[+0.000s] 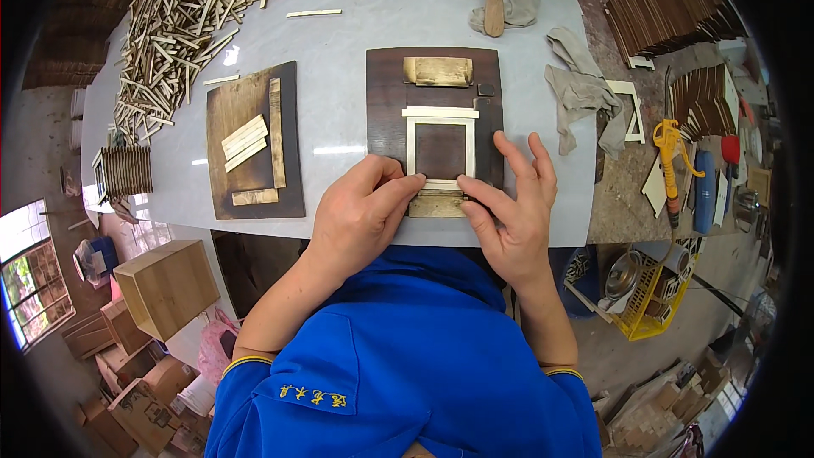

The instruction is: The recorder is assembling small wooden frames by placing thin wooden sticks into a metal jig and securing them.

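Pale wooden frame (411, 149) lies on a dark board (386, 93) atop the counter (331, 119). My right grip (515, 214), loosely spread, touches its lower right corner; my left grip (358, 210), curled, touches the lower left; whether pinching, I cannot tell.

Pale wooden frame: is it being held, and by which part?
Yes: the left hand holds the pale wooden frame at its near left corner, the right hand at its near right.

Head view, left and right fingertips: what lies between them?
Between the left hand and the right hand, the head view shows a pale wooden strip across the near end of the pale frame.
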Available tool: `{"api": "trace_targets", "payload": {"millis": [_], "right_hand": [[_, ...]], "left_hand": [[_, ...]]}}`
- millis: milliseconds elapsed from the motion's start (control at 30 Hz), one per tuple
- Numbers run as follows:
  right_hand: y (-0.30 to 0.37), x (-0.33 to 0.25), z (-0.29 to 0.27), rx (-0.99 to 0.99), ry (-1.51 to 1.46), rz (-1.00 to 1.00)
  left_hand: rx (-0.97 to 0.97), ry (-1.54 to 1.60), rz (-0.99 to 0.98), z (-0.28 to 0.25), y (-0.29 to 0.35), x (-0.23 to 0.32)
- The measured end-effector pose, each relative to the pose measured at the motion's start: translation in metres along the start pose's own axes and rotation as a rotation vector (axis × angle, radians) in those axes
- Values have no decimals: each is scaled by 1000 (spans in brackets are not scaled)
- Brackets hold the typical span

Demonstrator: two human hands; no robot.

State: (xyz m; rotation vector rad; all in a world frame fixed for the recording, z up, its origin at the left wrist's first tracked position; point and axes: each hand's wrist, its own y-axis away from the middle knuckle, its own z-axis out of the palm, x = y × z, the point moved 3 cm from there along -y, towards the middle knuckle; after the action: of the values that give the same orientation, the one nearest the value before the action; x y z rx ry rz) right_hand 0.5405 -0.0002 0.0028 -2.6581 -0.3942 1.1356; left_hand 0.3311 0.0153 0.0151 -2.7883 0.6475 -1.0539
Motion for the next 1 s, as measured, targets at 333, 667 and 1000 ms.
{"api": "trace_targets", "payload": {"millis": [333,667,1000], "right_hand": [[0,-6,1,-66,200,-75],[-7,-18,17,-152,132,-207],[-9,-17,9,-160,203,-179]], "left_hand": [[-45,-83,59,2,11,3],[-37,-97,91,8,16,-2],[37,-111,109,11,21,-7]]}}
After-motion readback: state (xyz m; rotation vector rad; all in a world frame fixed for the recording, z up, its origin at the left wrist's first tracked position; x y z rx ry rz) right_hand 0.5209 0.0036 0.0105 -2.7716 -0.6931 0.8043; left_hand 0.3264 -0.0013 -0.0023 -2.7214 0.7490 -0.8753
